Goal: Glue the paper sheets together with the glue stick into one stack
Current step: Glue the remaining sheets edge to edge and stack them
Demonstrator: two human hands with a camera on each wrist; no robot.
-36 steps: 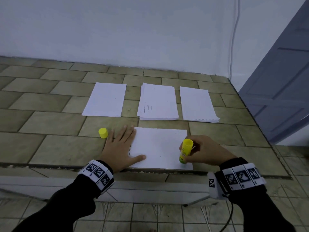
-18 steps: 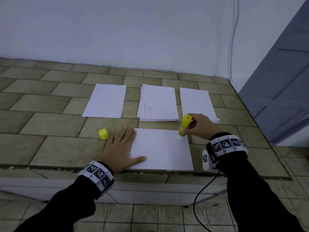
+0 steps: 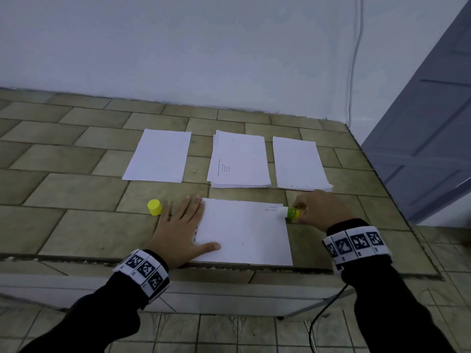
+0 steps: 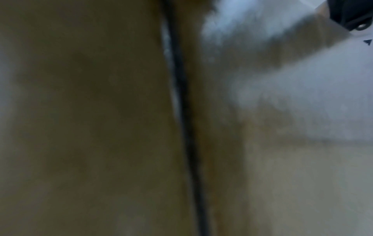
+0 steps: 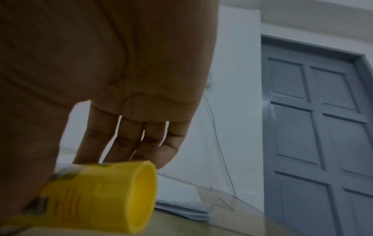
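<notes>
Left hand [image 3: 182, 231] flat, fingers straight, pressing sheet [image 3: 244, 231], right hand [image 3: 319, 208] gripping glue stick [image 3: 290, 212] at sheet's far right corner

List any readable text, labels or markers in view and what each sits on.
Glue stick label: partial letters, not legible.
Near sheet, far right corner: small print, too blurred.
Middle stack: printed lines, too small.
Wristbands: black-and-white square markers, no words.

A plain room indoors, likely in a home or other simple building. A bench [image 3: 76, 189] topped with olive tiles stands against a bare white wall [image 3: 204, 47], beside a grey panelled door [image 5: 315, 127]; the floor [image 3: 229, 335] is tiled too.
</notes>
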